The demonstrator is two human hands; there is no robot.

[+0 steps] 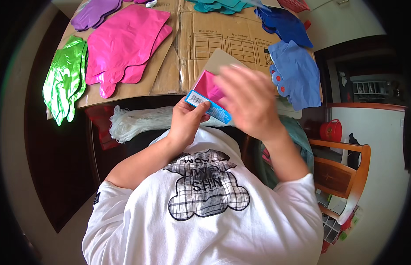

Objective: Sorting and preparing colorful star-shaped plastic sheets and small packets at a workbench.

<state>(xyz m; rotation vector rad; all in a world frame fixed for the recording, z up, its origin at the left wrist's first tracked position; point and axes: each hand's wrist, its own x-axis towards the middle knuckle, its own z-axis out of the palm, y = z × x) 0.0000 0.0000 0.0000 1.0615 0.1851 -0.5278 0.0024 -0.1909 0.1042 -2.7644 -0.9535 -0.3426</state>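
My left hand [190,115] grips a folded card package by its blue edge [210,106], which bears a barcode. The thumb lies on the front of that edge. Behind the blue strip, shiny pink material [207,84] shows against a greyish-beige card panel [221,59]. Over the package's right side is my right hand [249,99], its fingers smeared by motion. Whether it holds anything cannot be made out.
Flattened cardboard [188,39] covers the table. Foil sheets lie around its edges: green [64,79], pink [126,42], purple [94,13], teal [221,5], dark blue [287,28] and light blue [296,73]. White strands [139,123] hang below the edge; a wooden chair [342,176] stands right.
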